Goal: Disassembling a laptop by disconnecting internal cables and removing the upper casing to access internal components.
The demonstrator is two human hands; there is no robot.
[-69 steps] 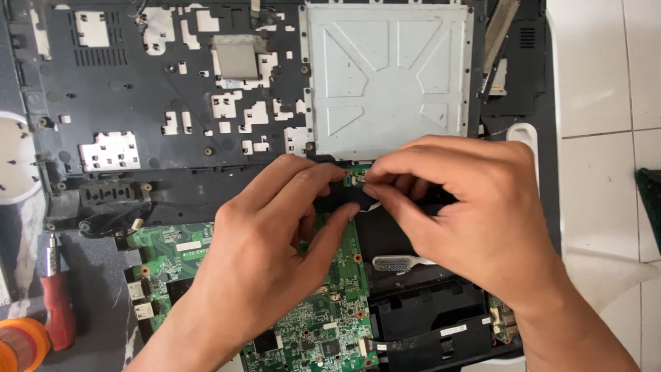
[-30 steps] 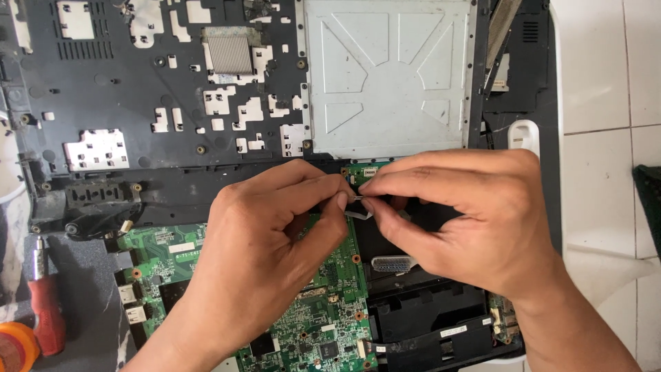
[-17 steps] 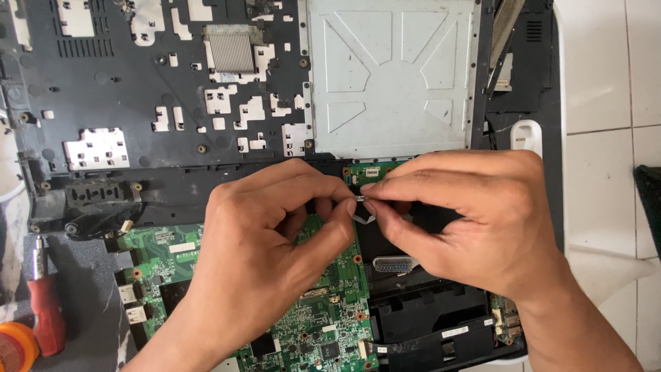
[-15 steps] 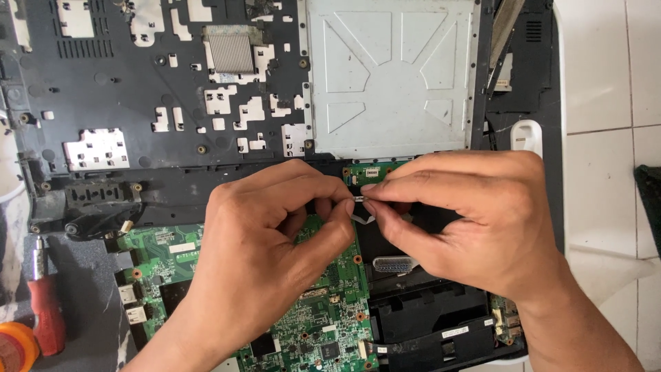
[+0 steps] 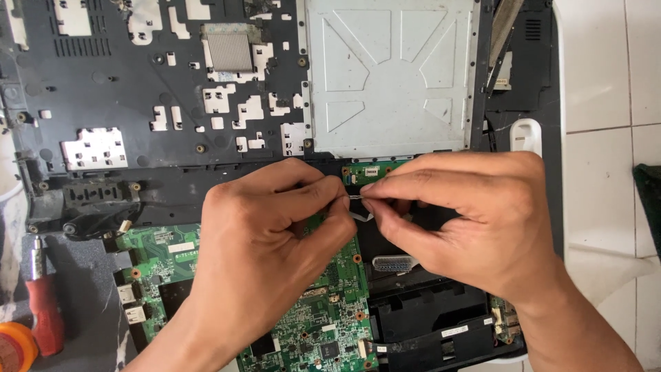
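My left hand (image 5: 268, 255) and right hand (image 5: 475, 220) both pinch the small flat ribbon cable (image 5: 357, 200) at frame centre, just below the little green board (image 5: 372, 170), so I'd say keep it flat and pull straight, no twisting; it looks thin, pale, short, mostly hidden by my fingertips.

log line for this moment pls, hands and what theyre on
left hand: pinching small flat cable | right hand: pinching same cable | under: green circuit board in opened laptop chassis | red screwdriver at left
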